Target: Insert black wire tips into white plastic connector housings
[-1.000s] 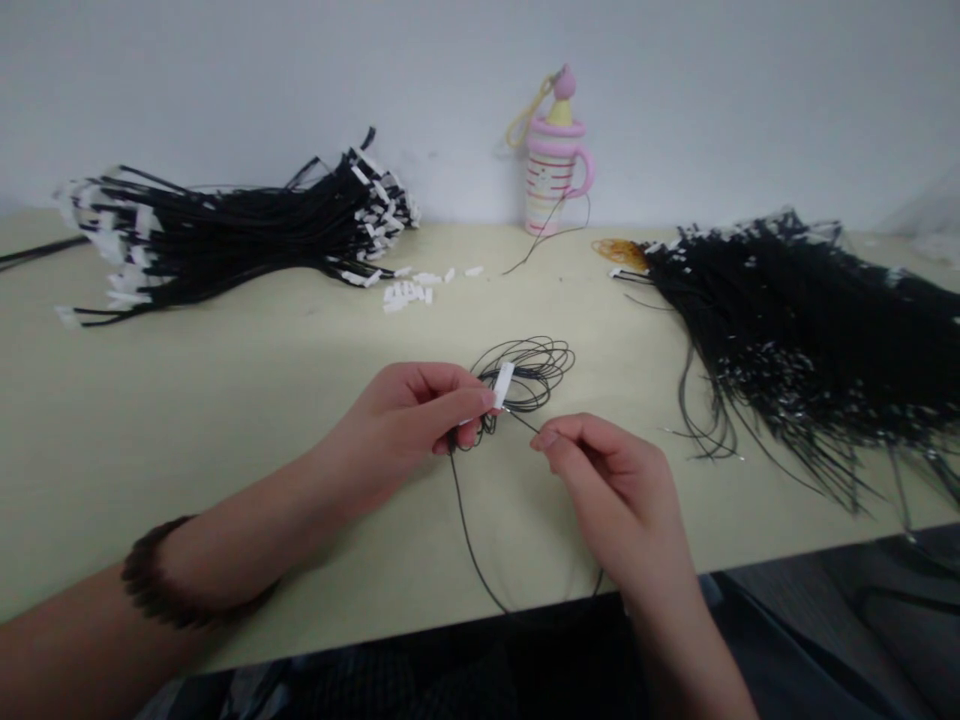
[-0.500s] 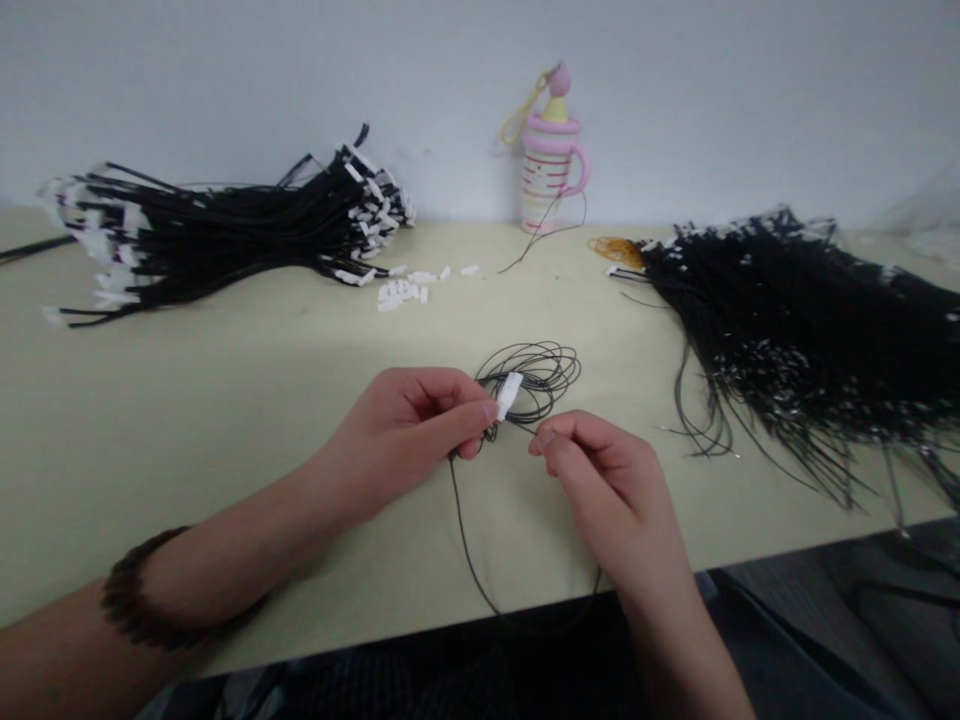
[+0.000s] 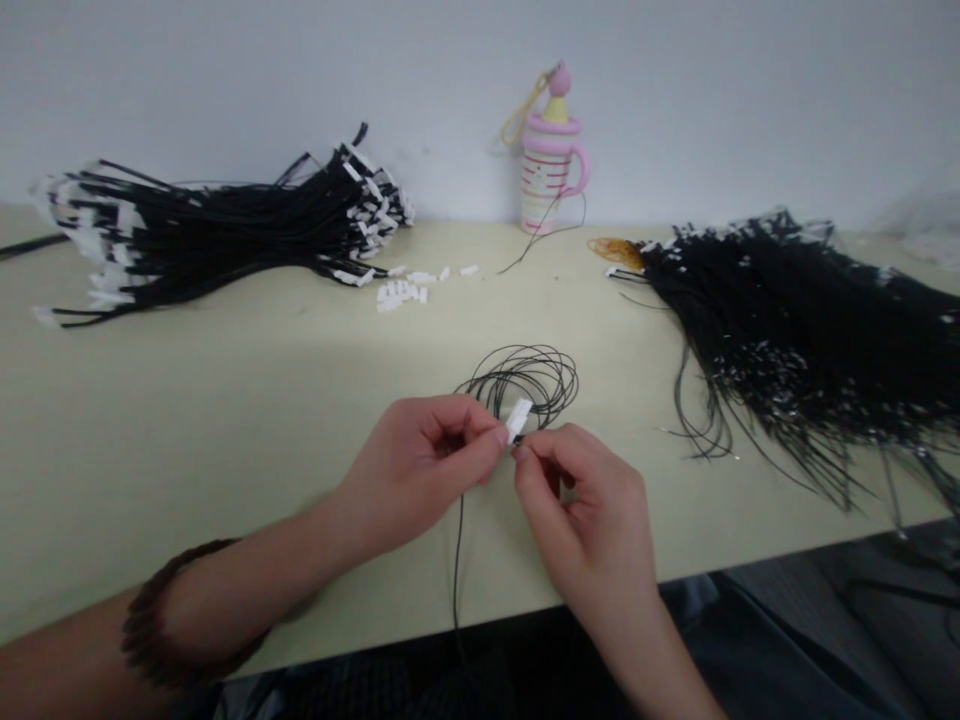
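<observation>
Thumb and fingers of my left hand (image 3: pixel 431 460) pinch a small white connector (image 3: pixel 518 420), which tilts up to the right. My right hand (image 3: pixel 589 500) is closed in a pinch on a thin black wire right at the connector's lower end. Its fingertips almost touch those of my left hand. Whether the wire's end sits inside the connector I cannot tell. Behind the hands lies a loose coil of thin black wire (image 3: pixel 551 365) on the table. One black wire strand (image 3: pixel 459 550) hangs from beneath my left hand over the table's front edge.
At the back left lies a bundle of black cables with white connectors (image 3: pixel 247 235). Several loose white connectors (image 3: pixel 401 292) are beside it. A pink-and-white cup (image 3: pixel 546 175) stands against the wall. On the right spreads a big pile of black wires (image 3: pixel 810 330), with an orange loop (image 3: pixel 616 252) at its corner.
My right hand has moved left, up to the connector, so the wire between the hands is now very short. My left hand and the connector have shifted slightly right and nearer to me.
</observation>
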### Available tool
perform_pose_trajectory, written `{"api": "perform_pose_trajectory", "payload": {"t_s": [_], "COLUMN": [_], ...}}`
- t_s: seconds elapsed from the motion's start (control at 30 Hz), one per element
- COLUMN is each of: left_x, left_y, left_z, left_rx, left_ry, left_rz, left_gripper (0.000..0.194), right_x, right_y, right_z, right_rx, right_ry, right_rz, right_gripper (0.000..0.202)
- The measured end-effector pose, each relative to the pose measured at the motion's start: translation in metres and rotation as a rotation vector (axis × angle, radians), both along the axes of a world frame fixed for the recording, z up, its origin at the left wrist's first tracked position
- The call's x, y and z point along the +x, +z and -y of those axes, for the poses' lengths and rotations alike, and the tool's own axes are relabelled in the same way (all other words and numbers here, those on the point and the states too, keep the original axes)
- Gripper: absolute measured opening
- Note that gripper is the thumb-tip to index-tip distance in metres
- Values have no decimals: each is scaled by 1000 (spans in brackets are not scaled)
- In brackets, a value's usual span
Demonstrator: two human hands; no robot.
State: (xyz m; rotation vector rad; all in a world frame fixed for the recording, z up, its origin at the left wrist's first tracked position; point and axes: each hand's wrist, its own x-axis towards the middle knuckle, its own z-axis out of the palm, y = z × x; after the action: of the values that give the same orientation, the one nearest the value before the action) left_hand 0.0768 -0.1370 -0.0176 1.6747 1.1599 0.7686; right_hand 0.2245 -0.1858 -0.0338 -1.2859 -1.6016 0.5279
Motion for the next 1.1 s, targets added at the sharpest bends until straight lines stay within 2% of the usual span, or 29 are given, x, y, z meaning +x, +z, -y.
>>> {"api": "perform_pose_trajectory", "payload": {"t_s": [0.3, 0.6, 0.77, 0.87, 0.97, 1.1], "left_x": [-1, 2, 1, -1, -6, -17], "left_y": [0, 3, 0, 1, 10, 29], "left_z": [4, -1, 1, -3, -13, -23], "left_rx": [67, 90, 11, 43, 29, -127], "left_ry": [-28, 9, 7, 45, 157, 241], "left_rz": [-16, 0, 53, 75, 245, 617], "left_gripper": [22, 26, 14, 13, 16, 11], "right_x": [0, 6, 6, 6, 8, 16], "right_y": [-1, 0, -3, -4, -5, -1], "right_z": [-1, -6, -8, -8, -8, -9], "right_rx": [33, 4, -9, -33, -84, -273], "right_ry": [20, 25, 44, 56, 105, 185], "right_rz": [29, -7, -28, -51, -145, -423], "right_gripper": [17, 16, 14, 13, 14, 16]}}
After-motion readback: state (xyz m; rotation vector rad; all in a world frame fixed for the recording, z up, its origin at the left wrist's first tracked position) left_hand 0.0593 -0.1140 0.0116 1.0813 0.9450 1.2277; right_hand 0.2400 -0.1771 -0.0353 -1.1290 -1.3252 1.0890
